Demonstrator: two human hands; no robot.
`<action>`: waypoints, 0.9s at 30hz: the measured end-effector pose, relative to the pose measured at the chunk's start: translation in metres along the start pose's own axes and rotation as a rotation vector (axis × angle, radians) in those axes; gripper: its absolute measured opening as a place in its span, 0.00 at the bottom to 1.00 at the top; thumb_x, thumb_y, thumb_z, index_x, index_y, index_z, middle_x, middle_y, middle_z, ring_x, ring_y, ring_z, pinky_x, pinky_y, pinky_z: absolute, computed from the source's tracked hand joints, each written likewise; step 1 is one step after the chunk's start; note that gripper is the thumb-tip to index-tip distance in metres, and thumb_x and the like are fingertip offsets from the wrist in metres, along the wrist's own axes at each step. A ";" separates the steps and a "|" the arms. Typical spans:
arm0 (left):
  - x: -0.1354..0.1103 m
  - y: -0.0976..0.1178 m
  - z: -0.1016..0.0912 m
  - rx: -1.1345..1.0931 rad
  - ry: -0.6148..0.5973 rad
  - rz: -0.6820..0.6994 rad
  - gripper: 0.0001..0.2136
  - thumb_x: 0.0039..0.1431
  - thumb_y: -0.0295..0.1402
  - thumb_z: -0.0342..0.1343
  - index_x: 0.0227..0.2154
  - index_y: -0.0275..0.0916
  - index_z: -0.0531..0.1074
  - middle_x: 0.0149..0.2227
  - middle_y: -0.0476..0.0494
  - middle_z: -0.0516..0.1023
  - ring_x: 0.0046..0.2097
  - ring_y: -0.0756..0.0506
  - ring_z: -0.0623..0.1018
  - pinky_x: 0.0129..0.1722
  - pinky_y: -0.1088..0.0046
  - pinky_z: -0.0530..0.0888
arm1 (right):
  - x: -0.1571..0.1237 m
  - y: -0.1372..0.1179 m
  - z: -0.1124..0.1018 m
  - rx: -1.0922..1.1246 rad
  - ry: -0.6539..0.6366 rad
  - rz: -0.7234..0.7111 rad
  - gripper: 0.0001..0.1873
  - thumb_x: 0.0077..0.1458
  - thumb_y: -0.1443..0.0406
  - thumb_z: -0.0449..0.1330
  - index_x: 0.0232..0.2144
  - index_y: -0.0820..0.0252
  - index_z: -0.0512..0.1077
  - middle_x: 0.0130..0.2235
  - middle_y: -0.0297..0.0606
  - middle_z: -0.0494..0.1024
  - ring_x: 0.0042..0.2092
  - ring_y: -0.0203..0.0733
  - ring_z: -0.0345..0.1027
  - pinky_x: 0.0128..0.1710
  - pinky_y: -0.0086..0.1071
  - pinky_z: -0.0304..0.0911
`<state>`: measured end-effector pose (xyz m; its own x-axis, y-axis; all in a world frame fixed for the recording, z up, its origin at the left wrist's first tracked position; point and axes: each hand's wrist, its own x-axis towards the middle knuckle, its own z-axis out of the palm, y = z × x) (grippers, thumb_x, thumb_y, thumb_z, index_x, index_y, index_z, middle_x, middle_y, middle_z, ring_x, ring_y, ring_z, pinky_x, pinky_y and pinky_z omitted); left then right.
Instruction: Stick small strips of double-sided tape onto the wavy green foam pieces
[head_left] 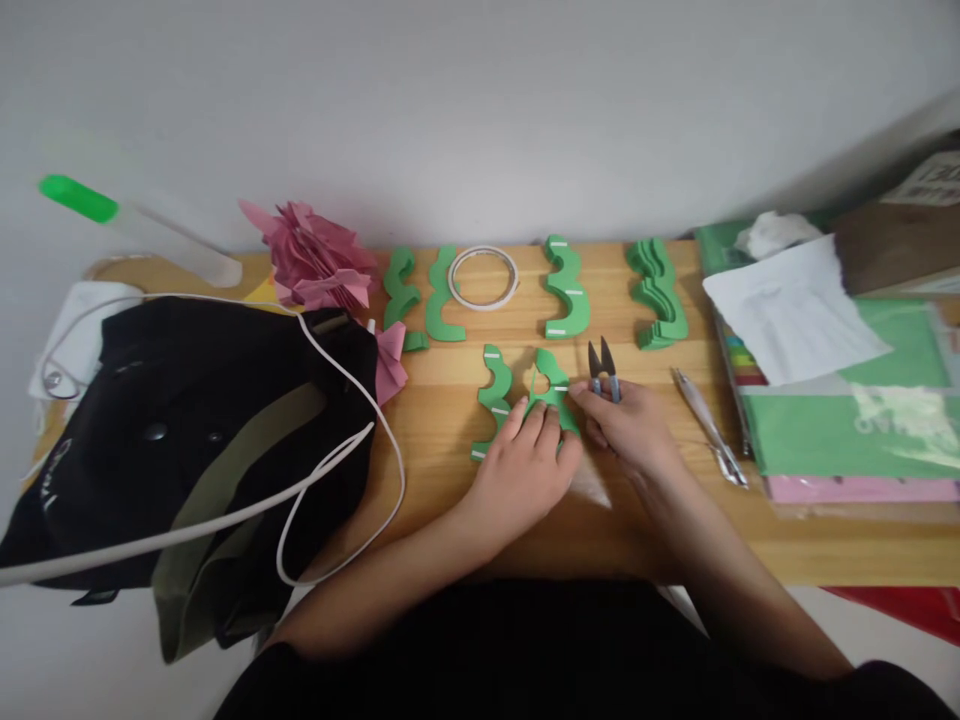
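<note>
My left hand (525, 462) lies on a wavy green paper cutout (553, 385) on the wooden table (442, 420), fingers flat and pressing it down. My right hand (626, 425) is closed around small black thread snips (604, 368), blades pointing away from me; its fingertips also touch the cutout's right edge near a white tape strip. A second wavy green cutout (495, 395) with white tape strips lies just left of my left hand.
More green wavy cutouts (566, 285) and a stack of them (658, 292) lie at the back with a roll of tape (484, 277). Pink folded paper (319, 262), a black bag (202, 440) with a white cable left. Tweezers (709, 425) and paper sheets (847, 420) right.
</note>
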<state>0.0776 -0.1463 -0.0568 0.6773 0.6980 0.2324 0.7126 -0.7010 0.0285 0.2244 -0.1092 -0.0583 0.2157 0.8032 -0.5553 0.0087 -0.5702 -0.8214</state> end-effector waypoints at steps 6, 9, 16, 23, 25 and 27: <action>0.000 0.000 0.001 -0.019 0.013 0.010 0.08 0.64 0.26 0.46 0.38 0.33 0.71 0.46 0.34 0.79 0.51 0.41 0.77 0.57 0.59 0.68 | 0.004 0.008 0.003 -0.138 0.051 -0.071 0.12 0.43 0.57 0.62 0.21 0.59 0.67 0.12 0.23 0.57 0.15 0.30 0.48 0.16 0.28 0.45; 0.001 -0.001 0.001 -0.026 0.032 0.014 0.08 0.64 0.25 0.46 0.36 0.33 0.71 0.45 0.34 0.79 0.50 0.41 0.78 0.56 0.60 0.69 | 0.002 0.007 0.005 -0.189 0.085 -0.100 0.11 0.44 0.58 0.61 0.20 0.58 0.67 0.12 0.25 0.58 0.16 0.31 0.50 0.17 0.29 0.47; 0.001 -0.002 0.001 -0.041 0.045 0.010 0.09 0.64 0.25 0.45 0.37 0.32 0.71 0.45 0.35 0.80 0.50 0.41 0.78 0.56 0.59 0.70 | -0.002 0.001 0.009 -0.290 0.176 -0.160 0.10 0.44 0.60 0.59 0.17 0.59 0.67 0.14 0.28 0.62 0.19 0.33 0.55 0.20 0.29 0.52; 0.001 -0.002 0.001 -0.045 0.048 0.009 0.09 0.64 0.25 0.45 0.37 0.32 0.71 0.45 0.35 0.80 0.50 0.41 0.78 0.56 0.59 0.70 | -0.003 -0.001 0.011 -0.316 0.201 -0.162 0.08 0.43 0.62 0.58 0.17 0.60 0.69 0.16 0.29 0.64 0.21 0.35 0.58 0.23 0.30 0.55; 0.001 -0.002 0.002 -0.046 0.046 0.010 0.09 0.63 0.25 0.46 0.37 0.32 0.71 0.45 0.35 0.80 0.50 0.41 0.78 0.56 0.59 0.70 | -0.003 -0.002 0.011 -0.312 0.198 -0.167 0.08 0.42 0.61 0.58 0.18 0.60 0.69 0.16 0.29 0.64 0.22 0.35 0.59 0.23 0.30 0.55; 0.001 -0.002 0.002 -0.045 0.043 0.011 0.08 0.63 0.25 0.46 0.37 0.32 0.71 0.45 0.34 0.80 0.50 0.41 0.78 0.56 0.59 0.70 | -0.003 -0.002 0.011 -0.308 0.198 -0.168 0.08 0.42 0.61 0.58 0.18 0.60 0.69 0.17 0.30 0.65 0.22 0.35 0.59 0.23 0.30 0.55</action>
<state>0.0774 -0.1443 -0.0585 0.6758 0.6841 0.2744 0.6957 -0.7150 0.0693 0.2128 -0.1087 -0.0560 0.3696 0.8583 -0.3559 0.3461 -0.4826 -0.8045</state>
